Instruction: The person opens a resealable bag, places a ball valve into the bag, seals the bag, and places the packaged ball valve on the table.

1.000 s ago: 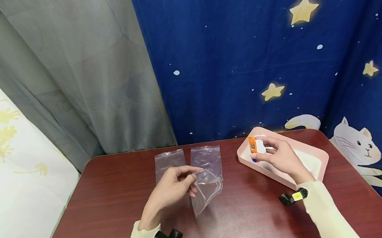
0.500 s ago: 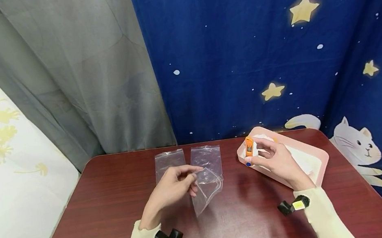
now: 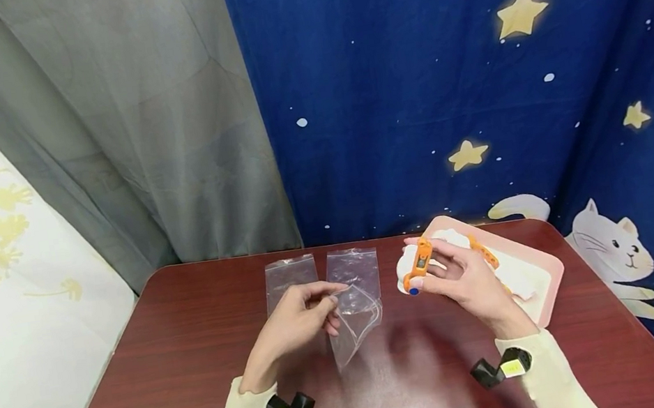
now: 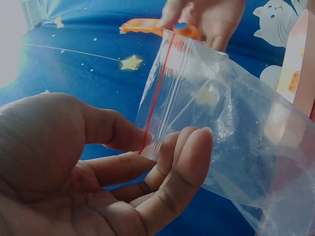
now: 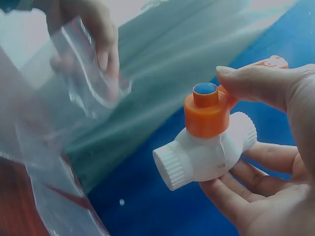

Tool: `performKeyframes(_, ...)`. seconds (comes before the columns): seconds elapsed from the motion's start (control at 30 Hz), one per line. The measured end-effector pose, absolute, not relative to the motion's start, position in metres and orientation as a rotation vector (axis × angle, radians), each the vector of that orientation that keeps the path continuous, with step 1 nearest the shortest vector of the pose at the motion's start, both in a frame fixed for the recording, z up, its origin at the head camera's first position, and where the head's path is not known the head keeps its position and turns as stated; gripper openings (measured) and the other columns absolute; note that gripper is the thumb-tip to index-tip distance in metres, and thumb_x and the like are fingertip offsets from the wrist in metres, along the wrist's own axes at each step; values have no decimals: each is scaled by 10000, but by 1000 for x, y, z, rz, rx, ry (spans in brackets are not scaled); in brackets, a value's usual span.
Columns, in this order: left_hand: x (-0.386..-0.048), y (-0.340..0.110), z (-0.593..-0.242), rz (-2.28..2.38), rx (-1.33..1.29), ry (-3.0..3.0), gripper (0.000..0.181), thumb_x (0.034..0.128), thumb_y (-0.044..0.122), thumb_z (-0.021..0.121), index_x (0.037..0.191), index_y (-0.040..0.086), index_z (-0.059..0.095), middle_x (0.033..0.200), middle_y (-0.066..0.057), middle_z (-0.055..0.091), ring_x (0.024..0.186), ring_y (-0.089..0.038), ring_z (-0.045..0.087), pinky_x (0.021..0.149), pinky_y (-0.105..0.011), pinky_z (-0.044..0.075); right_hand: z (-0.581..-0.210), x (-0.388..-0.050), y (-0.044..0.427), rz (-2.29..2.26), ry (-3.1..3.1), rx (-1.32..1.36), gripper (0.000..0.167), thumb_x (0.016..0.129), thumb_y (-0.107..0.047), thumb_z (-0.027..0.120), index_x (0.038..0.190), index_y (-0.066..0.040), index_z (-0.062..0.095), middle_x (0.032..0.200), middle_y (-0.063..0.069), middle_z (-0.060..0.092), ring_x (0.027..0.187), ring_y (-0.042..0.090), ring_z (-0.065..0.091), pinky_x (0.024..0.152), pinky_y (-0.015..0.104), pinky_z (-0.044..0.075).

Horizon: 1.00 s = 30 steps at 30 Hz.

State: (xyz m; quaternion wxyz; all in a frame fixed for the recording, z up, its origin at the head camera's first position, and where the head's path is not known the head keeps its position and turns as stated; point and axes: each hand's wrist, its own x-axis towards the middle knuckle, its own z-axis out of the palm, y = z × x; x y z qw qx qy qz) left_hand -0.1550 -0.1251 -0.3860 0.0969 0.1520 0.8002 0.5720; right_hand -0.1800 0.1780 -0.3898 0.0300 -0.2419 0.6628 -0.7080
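A clear zip bag [image 3: 354, 323] with a red line along its seal hangs from my left hand [image 3: 297, 325], pinched near its top edge by thumb and finger. Its mouth gapes in the head view. My right hand [image 3: 472, 281] grips a white plastic ball valve [image 5: 209, 155] with an orange handle [image 3: 420, 264] and a blue cap. In the right wrist view the thumb lies on the handle and the fingers support the white body from below. The valve is held in the air, to the right of the bag and apart from it.
Two more clear zip bags [image 3: 289, 274] lie flat side by side at the back of the dark red table [image 3: 199, 364]. A pink tray [image 3: 542, 263] at the right holds more white and orange pieces. Curtains stand behind the table.
My right hand has carried the valve leftward out over the tray's left edge, toward the bag, and turned it. More orange parts show in the tray. The left hand has barely moved.
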Motion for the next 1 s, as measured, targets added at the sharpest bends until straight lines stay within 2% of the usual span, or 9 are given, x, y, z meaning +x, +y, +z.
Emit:
performKeyframes(0.3,-156,-122,-387,1709,452,2364,299,1007,25,521,1251,-22,688,804,-134,674,654,-183,683,635,-341,630,-380,-165,161,-2174,1985,-874,680,832,111,768,1448,93,480,1400,97,626,1189,149,685,957,290,580)
performKeyframes(0.5,-156,-120,-388,1722,424,2355,301,1003,28,529,1254,-19,688,801,-133,676,646,-181,686,639,-361,633,-378,-160,148,-2189,1945,-1037,682,810,138,773,1430,114,491,1315,97,653,1112,150,697,910,276,600)
performKeyframes(0.63,-156,-120,-387,1720,419,2359,293,1007,34,536,1251,-18,689,801,-126,672,638,-173,683,639,-369,634,-379,-158,138,-2170,1954,-1115,692,780,143,799,1411,97,519,1325,134,642,1100,143,680,935,266,588)
performKeyframes(0.83,-155,-120,-386,1713,424,2369,278,1014,48,551,1245,-19,691,804,-124,673,638,-173,678,626,-338,628,-383,-156,126,-2105,2036,-1145,690,757,105,842,1381,90,548,1374,263,595,1185,156,647,1040,285,538)
performKeyframes(1.0,-154,-120,-384,1709,435,2364,280,1016,58,556,1250,-26,685,811,-123,675,641,-174,674,631,-343,629,-386,-155,120,-2014,2152,-1145,702,763,28,873,1400,-63,591,1373,180,615,1254,182,601,1108,288,489)
